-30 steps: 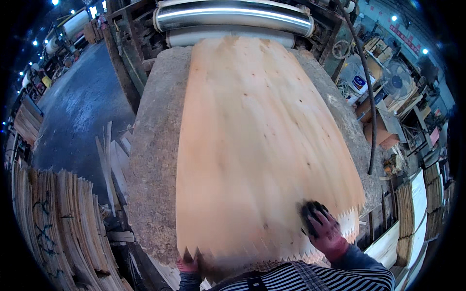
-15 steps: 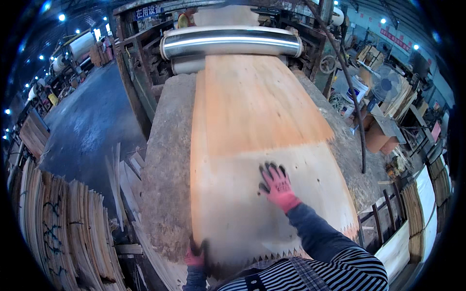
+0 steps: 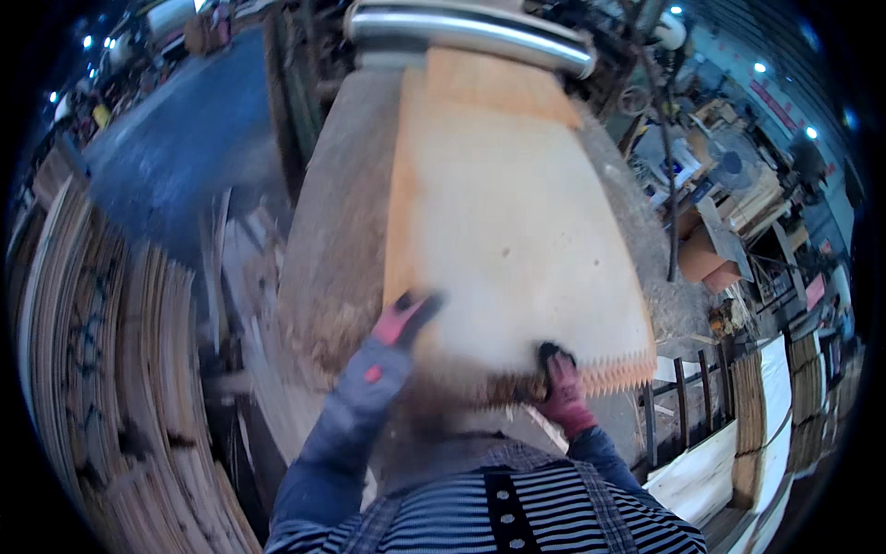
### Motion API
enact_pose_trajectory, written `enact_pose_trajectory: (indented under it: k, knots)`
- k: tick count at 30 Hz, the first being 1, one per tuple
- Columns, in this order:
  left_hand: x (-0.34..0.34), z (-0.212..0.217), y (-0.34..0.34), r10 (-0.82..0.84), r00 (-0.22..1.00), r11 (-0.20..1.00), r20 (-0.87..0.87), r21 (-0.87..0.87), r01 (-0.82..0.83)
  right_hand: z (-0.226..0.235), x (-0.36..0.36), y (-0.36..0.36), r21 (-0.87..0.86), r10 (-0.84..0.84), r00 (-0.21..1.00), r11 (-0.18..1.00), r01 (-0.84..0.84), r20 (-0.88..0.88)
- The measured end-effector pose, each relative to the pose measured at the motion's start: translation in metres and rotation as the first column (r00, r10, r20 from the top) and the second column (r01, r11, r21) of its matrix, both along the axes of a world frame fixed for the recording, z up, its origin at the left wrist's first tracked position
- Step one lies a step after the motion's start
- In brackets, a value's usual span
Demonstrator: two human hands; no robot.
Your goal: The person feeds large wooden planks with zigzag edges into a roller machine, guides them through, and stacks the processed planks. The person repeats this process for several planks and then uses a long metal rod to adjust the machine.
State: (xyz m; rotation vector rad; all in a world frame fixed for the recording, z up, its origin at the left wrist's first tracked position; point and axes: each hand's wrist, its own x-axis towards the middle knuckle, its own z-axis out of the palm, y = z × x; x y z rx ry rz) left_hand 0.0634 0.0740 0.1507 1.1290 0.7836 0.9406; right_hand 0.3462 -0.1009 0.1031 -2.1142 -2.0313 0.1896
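A pale wood veneer sheet (image 3: 526, 240) with a saw-toothed near edge lies lengthwise before me, over a more orange veneer sheet (image 3: 498, 83) at its far end. My left hand (image 3: 403, 320), in a pink glove with black fingertips, is at the sheet's left edge near its front corner. Its thumb and fingers look spread, though motion blurs them. My right hand (image 3: 564, 392), gloved alike, is closed over the toothed near edge, dark fingertips on top; its thumb is hidden.
A shiny metal roller (image 3: 471, 32) spans the far end of the grey, worn table (image 3: 337, 203). Stacked veneer (image 3: 101, 369) stands at the left, more bundles (image 3: 752, 415) at the right. A dark upright rod (image 3: 666, 185) and a cardboard box (image 3: 706, 254) are beyond the table's right side.
The pale sheet has moved away toward the roller, covering less of my near side. My right hand went from flat on the sheet to its near edge; my left hand moved forward along the left edge.
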Motion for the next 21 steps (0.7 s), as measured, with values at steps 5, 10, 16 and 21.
enact_pose_trajectory:
  k: [5,10,16,21]
  knots:
    - [0.013,0.084,-0.083,-0.299,0.954,0.946,-0.004,0.132,0.297,0.048,-0.001,-0.044,0.207,-0.296,0.931,0.918,0.339,-0.212]
    - [-0.052,0.027,-0.118,-0.254,0.93,0.935,0.266,-0.179,0.306,0.029,0.0,-0.103,0.459,0.101,0.99,0.878,-0.137,0.102]
    - [-0.09,-0.16,-0.056,0.174,0.985,0.929,-0.021,0.334,-0.157,0.065,-0.05,0.002,0.236,0.163,0.983,0.955,-0.177,0.079]
    - [-0.022,-0.116,-0.058,0.386,0.127,0.922,-0.914,0.385,-0.038,0.05,-0.011,0.117,0.299,0.15,0.983,0.938,-0.176,0.106]
